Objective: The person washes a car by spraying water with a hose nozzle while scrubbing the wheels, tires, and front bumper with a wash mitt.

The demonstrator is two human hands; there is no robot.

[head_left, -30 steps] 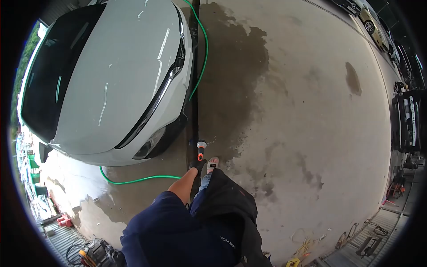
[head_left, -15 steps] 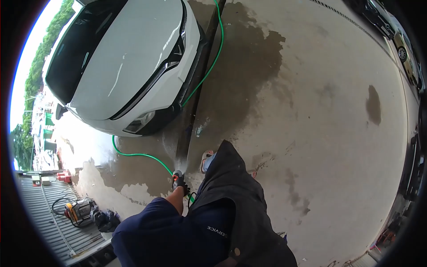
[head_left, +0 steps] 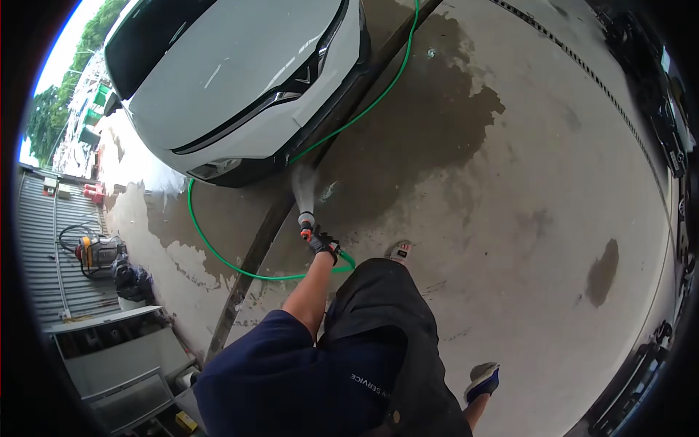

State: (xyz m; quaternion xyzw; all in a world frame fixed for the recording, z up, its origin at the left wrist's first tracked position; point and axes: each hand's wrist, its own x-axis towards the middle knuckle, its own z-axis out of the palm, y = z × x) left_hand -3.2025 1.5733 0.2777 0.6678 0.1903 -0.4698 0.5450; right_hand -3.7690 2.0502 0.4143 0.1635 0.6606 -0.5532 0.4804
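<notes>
My left hand (head_left: 324, 242), in a dark glove, is wrapped around a hose spray nozzle (head_left: 306, 219) with a grey head and orange parts. A fan of water sprays from it toward the lower front of a white car (head_left: 233, 87). A green hose (head_left: 273, 277) runs behind the glove, loops left across the floor and passes by the car. Its other visible stretch rises along the right of the front bumper. My right hand is out of view.
A drain channel (head_left: 271, 233) crosses the wet concrete floor (head_left: 415, 160). At left a pressure washer (head_left: 98, 253) and black bags (head_left: 132, 282) stand by corrugated metal sheeting (head_left: 40, 240). More parked cars (head_left: 648, 95) line the right edge. My sandalled foot (head_left: 400, 251) is on the floor.
My left arm has stretched farther forward with the spraying nozzle. The hose now makes a wider loop behind it. My view has shifted, and a foot now shows at lower right.
</notes>
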